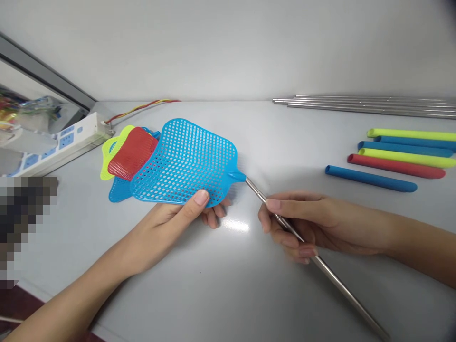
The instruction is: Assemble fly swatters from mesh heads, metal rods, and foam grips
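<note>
Above the grey table (231, 285), left fingers (213, 217) pinch a blue mesh paddle (190, 164), right fingers (285, 241) clasp a metal rod (344, 286).

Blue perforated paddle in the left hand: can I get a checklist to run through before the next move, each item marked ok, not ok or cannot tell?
1. Left hand on the blue paddle: ok, thumb on top near the lower edge.
2. Right hand around the metal rod: ok.
3. Rod tip at the paddle's neck: ok, they meet.
4. Rod fully seated: cannot tell, the neck hides it.
5. Paddle free of the red paddle: cannot tell, they overlap in view.
6. Nearest blue tube apart from the right hand: ok, a gap shows.
</note>
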A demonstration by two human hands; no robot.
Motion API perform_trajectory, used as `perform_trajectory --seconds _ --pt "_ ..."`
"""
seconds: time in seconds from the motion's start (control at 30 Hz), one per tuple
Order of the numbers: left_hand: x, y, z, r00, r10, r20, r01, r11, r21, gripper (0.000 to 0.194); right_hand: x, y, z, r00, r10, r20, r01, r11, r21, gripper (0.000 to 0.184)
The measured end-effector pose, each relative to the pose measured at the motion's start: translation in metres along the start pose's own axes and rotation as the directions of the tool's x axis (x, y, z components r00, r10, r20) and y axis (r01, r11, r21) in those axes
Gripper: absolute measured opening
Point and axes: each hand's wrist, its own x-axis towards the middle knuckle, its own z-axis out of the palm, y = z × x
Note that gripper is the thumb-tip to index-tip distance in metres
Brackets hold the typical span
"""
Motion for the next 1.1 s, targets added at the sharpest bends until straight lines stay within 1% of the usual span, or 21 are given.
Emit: perform_trajectory --seconds 0.17,0.37,0.87,1.1 --pt "-0.0008 -0.0003 0.0002 1.0 -0.003 -0.001 0.003 1.0 0.006 0.037 -0.0008 0.0015 -0.0006 1.0 0.0 -0.003 0.0 1.0 0.0 0.027" --pt "-0.0022 -0.0004 -0.0009 1.0 0.003 0.013 -0.004 1.0 0.009 0.036 0.0021 0.0032 -0.0039 0.999 -0.02 0.032 0.019 0.999 0.026 0.027" --pt "-0.0028 -0.0045 -0.0026 0.999 0.032 0.019 -0.033 0.997 0.069 0.037 0.0005 0.003 -0.0038 0.999 -0.026 0.028 0.025 0.999 0.021 0.026" --pt "-0.0034 -0.0061 -0.0034 0.999 0.017 0.027 -0.02 0.996 0.086 0.037 0.0009 0.0019 -0.003 1.0 -0.019 0.023 0.018 1.0 0.025 0.026"
